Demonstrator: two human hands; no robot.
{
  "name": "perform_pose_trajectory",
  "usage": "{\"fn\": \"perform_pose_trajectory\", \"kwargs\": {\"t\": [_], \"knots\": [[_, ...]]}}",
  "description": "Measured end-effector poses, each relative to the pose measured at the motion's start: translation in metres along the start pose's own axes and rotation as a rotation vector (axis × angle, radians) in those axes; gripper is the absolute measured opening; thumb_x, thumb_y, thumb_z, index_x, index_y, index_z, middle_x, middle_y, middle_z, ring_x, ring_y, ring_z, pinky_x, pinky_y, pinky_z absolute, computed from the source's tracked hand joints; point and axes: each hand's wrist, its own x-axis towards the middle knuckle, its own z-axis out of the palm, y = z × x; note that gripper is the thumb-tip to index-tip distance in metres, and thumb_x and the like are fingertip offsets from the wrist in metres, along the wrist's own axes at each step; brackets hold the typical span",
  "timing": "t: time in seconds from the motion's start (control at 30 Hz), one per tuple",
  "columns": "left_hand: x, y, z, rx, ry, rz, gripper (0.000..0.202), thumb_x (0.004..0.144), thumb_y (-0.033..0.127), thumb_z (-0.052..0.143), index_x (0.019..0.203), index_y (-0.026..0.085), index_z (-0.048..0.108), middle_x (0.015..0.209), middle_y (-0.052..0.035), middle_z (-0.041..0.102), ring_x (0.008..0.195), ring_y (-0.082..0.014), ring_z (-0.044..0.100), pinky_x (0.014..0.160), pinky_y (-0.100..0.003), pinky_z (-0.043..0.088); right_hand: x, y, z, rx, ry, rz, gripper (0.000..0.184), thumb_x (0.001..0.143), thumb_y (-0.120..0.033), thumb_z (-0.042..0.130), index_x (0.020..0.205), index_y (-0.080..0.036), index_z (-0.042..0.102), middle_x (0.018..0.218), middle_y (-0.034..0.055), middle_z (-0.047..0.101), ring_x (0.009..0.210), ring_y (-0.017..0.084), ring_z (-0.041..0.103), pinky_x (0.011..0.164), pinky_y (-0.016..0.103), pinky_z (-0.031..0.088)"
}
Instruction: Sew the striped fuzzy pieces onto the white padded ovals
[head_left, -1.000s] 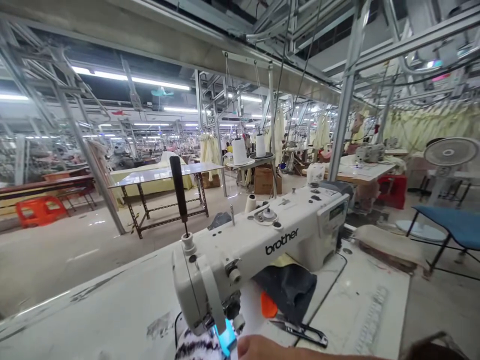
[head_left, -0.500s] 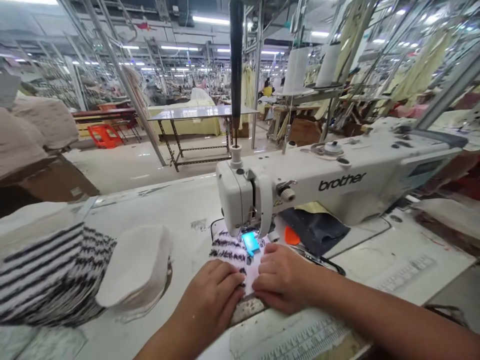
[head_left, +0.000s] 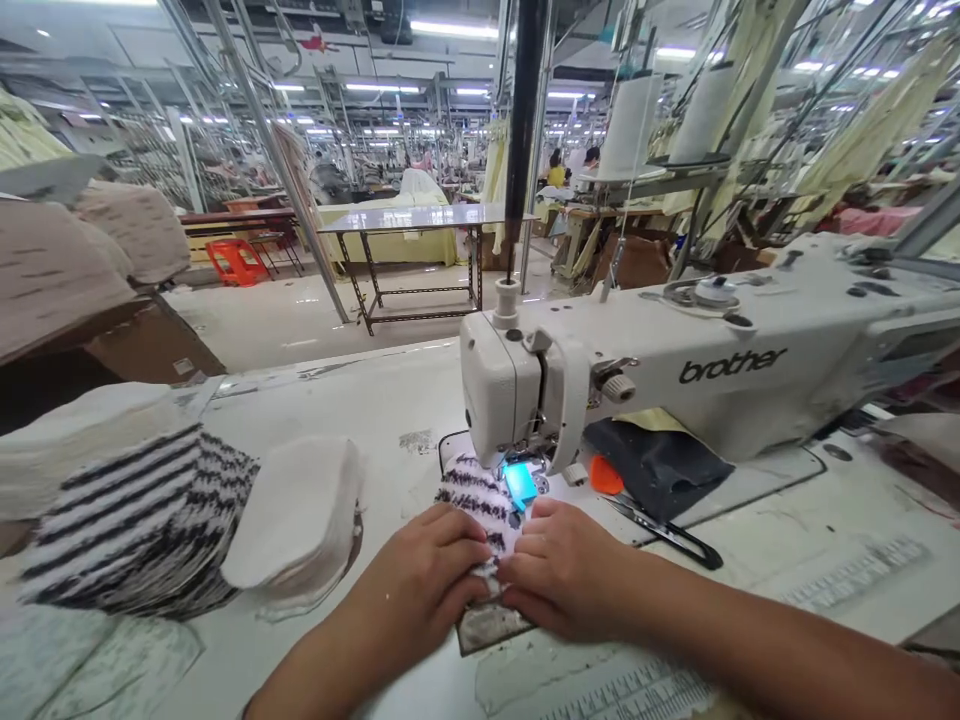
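Note:
A small fabric piece (head_left: 471,488) with fuzzy black and white stripes lies under the needle area of a white sewing machine (head_left: 501,385). A bright blue part (head_left: 520,485) sits by the presser foot, lit by the machine's lamp. My left hand (head_left: 424,562) is closed on the near left edge of the fabric, fingertips pressed together. Opposite it, my right hand (head_left: 564,568) has its curled fingers on the near right edge, close to the blue part. The two hands' fingertips almost meet, and they hide the fabric's near end.
Left of the hands are a stack of white pads (head_left: 296,515) and a pile of striped pieces (head_left: 142,515). Right of the needle lie black thread snips (head_left: 675,535), an orange piece (head_left: 605,475) and dark cloth (head_left: 660,460). Thread cones (head_left: 630,125) stand behind.
The view has swung left, so the machine sits farther right in the picture. Both hands keep hold of the fabric, and they now lie slightly farther left relative to the needle.

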Motion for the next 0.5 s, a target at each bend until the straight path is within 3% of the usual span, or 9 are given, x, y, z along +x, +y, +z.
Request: {"fn": "perform_pose_trajectory", "kwargs": {"t": [0.2,0.37,0.5], "knots": [[0.004,0.002,0.009,0.023,0.065,0.027,0.019,0.09,0.016,0.045,0.088,0.017,0.064,0.09,-0.0053,0.06,0.083,-0.0174,0.053,0.074,-0.031,0.048,0.0,0.003,0.006,-0.052,0.133,-0.038,0.018,0.078,-0.017,0.042,0.063,-0.017,0.051,0.051,-0.0028,0.053,0.048,0.012,0.043,0.058,0.03,0.027],[0.005,0.013,0.017,0.032,0.152,0.021,0.023,0.091,0.017,0.042,0.09,0.017,0.065,0.087,-0.0064,0.059,0.08,-0.0176,0.053,0.071,-0.031,0.048,-0.005,0.009,0.006,0.033,0.305,-0.065,0.016,0.074,-0.015,0.042,0.063,-0.018,0.053,0.05,-0.0044,0.05,0.046,0.012,0.04,0.057,0.028,0.03],[0.006,0.017,0.023,0.114,0.241,0.086,0.021,0.088,0.034,0.052,0.094,0.016,0.062,0.089,-0.008,0.06,0.08,-0.0214,0.054,0.069,-0.035,0.047,-0.005,0.008,0.001,0.099,0.462,-0.032,0.014,0.072,-0.014,0.044,0.06,-0.019,0.051,0.047,-0.0055,0.047,0.044,0.011,0.038,0.058,0.026,0.032]]}}
